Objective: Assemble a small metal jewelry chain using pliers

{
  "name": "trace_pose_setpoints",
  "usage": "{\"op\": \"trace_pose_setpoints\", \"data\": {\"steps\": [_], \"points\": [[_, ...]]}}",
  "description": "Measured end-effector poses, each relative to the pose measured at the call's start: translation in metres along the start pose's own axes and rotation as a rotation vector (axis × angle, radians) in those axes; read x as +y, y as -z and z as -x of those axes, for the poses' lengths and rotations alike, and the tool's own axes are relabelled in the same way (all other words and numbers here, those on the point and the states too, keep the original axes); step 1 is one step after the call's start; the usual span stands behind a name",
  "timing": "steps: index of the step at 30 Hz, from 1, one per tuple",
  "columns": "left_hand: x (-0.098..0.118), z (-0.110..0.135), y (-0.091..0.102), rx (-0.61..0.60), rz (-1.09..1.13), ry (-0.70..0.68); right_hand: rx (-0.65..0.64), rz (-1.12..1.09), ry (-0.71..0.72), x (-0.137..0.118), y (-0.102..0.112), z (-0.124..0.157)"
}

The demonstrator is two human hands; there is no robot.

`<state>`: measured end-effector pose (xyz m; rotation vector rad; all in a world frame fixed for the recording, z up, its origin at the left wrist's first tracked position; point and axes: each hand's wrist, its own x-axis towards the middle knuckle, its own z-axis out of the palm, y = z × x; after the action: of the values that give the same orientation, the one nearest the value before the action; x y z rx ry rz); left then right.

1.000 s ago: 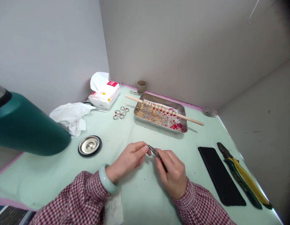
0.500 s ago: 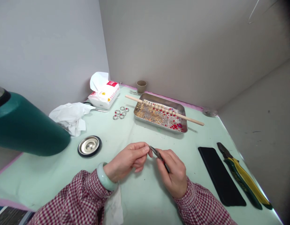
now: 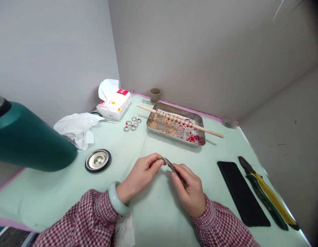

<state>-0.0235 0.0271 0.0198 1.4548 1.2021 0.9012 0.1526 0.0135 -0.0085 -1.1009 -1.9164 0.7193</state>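
Note:
My right hand (image 3: 191, 192) is wrapped round a pair of small pliers (image 3: 171, 167), their jaws pointing up and left. The jaw tips meet the fingertips of my left hand (image 3: 143, 173), whose thumb and index finger are pinched together. Whatever sits in that pinch is too small to make out. Beyond the hands stands a metal tray (image 3: 174, 137) with gold, clear and red beads. A thin wooden stick (image 3: 207, 130) lies across it, with rings or coils along its middle. Several small beaded rings (image 3: 133, 126) rest left of the tray.
At left are a green bottle (image 3: 33, 137), a round metal lid (image 3: 98, 160), crumpled tissue (image 3: 78, 127) and a tissue pack (image 3: 114, 104). To the right lie a black flat case (image 3: 242, 192) and large yellow-green pliers (image 3: 268, 192). A small cup (image 3: 155, 95) stands behind the tray.
My left hand has rolled over, its lower fingers now tucked out of sight. The pliers' jaws look slightly more apart at the fingertips. Everything else on the table stays put.

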Motion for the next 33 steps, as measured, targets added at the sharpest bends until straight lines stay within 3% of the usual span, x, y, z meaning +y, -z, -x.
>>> {"op": "trace_pose_setpoints", "data": {"steps": [21,33], "points": [[-0.0055,0.0013,-0.0038,0.02,-0.049,-0.035,-0.009,0.017,-0.014,-0.0008,-0.0036,-0.0015],[-0.0043,0.0036,-0.0096,-0.002,0.134,0.054,0.051,0.145,0.051,-0.0008,-0.0091,0.0019]]}}
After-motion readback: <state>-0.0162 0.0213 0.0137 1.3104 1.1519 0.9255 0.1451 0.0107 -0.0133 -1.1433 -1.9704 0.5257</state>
